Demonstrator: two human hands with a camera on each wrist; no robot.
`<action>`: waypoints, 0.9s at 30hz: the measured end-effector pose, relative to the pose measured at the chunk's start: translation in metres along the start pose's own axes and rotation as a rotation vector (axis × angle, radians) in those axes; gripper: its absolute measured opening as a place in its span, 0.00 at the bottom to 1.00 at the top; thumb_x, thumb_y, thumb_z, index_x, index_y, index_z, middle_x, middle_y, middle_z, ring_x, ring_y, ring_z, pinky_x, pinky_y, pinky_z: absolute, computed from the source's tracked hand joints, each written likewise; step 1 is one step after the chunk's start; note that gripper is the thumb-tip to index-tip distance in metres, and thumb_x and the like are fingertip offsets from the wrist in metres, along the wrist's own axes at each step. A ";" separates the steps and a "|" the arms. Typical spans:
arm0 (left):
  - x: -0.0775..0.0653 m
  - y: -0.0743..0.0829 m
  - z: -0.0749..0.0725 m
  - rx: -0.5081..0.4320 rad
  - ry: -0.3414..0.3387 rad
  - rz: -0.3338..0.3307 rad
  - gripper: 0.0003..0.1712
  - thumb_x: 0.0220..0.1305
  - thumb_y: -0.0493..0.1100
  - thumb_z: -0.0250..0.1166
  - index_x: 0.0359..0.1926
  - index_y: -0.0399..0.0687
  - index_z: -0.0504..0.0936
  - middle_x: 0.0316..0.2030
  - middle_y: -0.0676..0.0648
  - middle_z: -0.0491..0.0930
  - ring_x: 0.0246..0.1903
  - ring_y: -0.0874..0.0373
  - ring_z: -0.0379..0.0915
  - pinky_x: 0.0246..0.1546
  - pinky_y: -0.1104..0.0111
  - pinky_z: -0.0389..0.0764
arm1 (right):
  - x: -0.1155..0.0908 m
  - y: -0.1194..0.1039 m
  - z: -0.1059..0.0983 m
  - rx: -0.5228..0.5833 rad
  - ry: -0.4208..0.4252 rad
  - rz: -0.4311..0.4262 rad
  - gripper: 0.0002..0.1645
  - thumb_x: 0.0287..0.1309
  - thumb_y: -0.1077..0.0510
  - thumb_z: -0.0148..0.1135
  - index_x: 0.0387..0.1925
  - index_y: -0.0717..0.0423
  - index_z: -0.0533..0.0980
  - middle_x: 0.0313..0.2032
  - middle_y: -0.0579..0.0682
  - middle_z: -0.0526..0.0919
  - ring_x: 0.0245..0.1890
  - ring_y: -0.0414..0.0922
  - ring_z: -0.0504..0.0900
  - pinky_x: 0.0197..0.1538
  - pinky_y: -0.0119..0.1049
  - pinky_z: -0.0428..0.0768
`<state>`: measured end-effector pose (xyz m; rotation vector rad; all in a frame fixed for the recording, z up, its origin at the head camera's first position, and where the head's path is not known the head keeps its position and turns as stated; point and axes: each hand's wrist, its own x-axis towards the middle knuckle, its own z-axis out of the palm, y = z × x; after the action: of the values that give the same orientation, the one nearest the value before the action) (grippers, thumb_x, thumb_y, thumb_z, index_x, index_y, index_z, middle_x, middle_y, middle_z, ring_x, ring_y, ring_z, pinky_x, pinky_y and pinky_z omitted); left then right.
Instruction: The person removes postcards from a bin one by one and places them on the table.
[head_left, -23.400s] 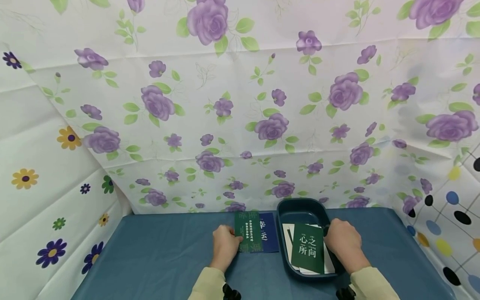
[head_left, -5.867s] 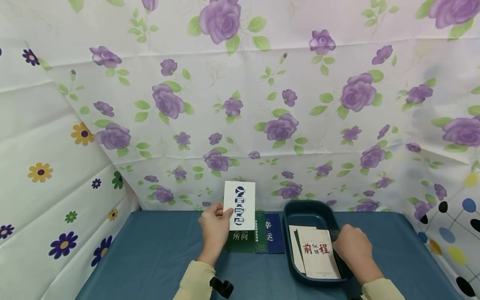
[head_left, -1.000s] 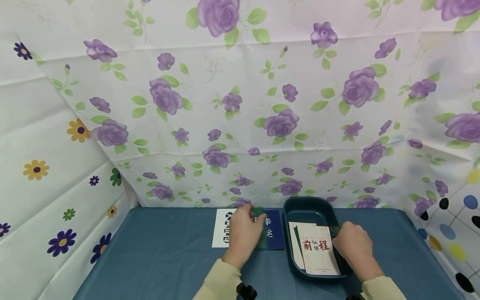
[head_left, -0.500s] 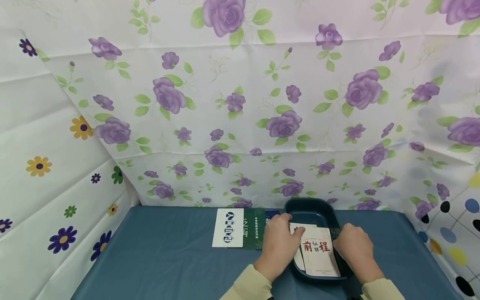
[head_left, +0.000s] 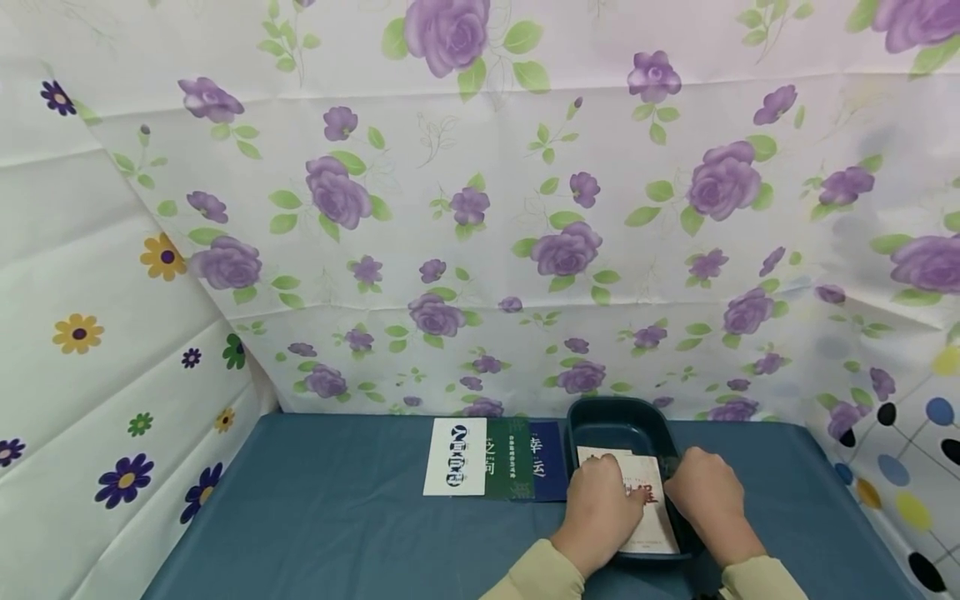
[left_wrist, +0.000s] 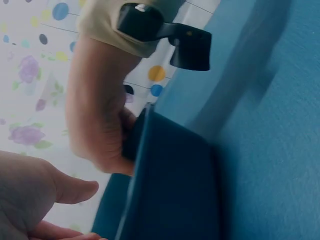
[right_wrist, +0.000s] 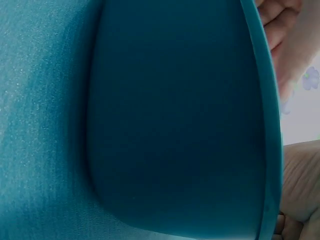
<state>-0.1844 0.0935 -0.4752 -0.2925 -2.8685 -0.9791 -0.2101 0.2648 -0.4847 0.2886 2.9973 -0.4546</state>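
Observation:
My left hand [head_left: 602,512] is inside the dark blue tray [head_left: 609,403], over a white card with red characters [head_left: 656,532]. Thumb and fingers stand apart in the left wrist view, where no card shows between them. Another white card [head_left: 602,452] peeks out beneath. My right hand [head_left: 707,500] grips the tray at its right side. Left of the tray lies an overlapping row: a white card with dark blue lettering [head_left: 455,457], green cards [head_left: 510,458] and a blue card [head_left: 550,461].
A blue cloth [head_left: 337,508] covers the table. Flowered sheeting [head_left: 465,250] hangs behind it, with more patterned sheeting along the left and right sides. The row of cards lies near the table's back edge.
A green card and the white lettered card have gone from tray to row since the oldest frame. In the last second my left hand moved right, from the row into the tray.

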 end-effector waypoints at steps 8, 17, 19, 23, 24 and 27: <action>0.005 -0.001 0.021 -0.034 -0.027 -0.058 0.17 0.49 0.55 0.71 0.22 0.50 0.75 0.21 0.51 0.72 0.26 0.60 0.73 0.26 0.69 0.74 | -0.001 0.001 0.000 0.007 -0.013 0.005 0.11 0.48 0.56 0.62 0.24 0.62 0.74 0.20 0.54 0.74 0.19 0.49 0.73 0.19 0.44 0.71; 0.005 0.001 0.041 0.066 -0.115 -0.099 0.28 0.41 0.59 0.73 0.34 0.40 0.80 0.26 0.47 0.73 0.29 0.58 0.73 0.31 0.68 0.75 | -0.001 -0.001 0.000 0.011 -0.002 0.008 0.14 0.47 0.55 0.63 0.28 0.65 0.75 0.21 0.56 0.75 0.19 0.50 0.73 0.20 0.45 0.72; 0.005 0.002 0.043 0.123 -0.124 -0.096 0.30 0.40 0.61 0.73 0.34 0.41 0.80 0.27 0.46 0.73 0.30 0.57 0.73 0.32 0.67 0.75 | -0.001 -0.001 0.000 0.014 -0.005 0.009 0.12 0.47 0.56 0.62 0.25 0.63 0.75 0.21 0.55 0.75 0.19 0.50 0.73 0.20 0.45 0.71; 0.006 0.004 0.048 0.235 -0.154 -0.111 0.35 0.36 0.65 0.74 0.37 0.42 0.80 0.29 0.46 0.73 0.30 0.57 0.72 0.32 0.68 0.75 | -0.003 -0.002 -0.001 0.029 -0.016 0.007 0.10 0.48 0.57 0.60 0.19 0.58 0.73 0.18 0.53 0.73 0.18 0.48 0.72 0.19 0.43 0.69; 0.006 0.004 0.049 0.270 -0.161 -0.115 0.37 0.35 0.67 0.74 0.38 0.42 0.80 0.29 0.45 0.73 0.30 0.57 0.72 0.31 0.68 0.75 | -0.003 -0.002 -0.001 0.031 -0.020 0.008 0.10 0.48 0.57 0.60 0.18 0.57 0.72 0.17 0.52 0.72 0.17 0.48 0.71 0.19 0.42 0.68; 0.006 0.005 0.052 0.348 -0.174 -0.126 0.43 0.32 0.70 0.73 0.41 0.41 0.80 0.31 0.44 0.74 0.29 0.56 0.73 0.30 0.69 0.76 | -0.004 -0.002 -0.001 0.033 -0.026 0.008 0.10 0.49 0.58 0.60 0.18 0.57 0.72 0.17 0.52 0.72 0.17 0.48 0.71 0.19 0.42 0.67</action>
<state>-0.1911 0.1305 -0.5125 -0.1748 -3.1774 -0.4713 -0.2066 0.2631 -0.4826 0.2947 2.9650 -0.5036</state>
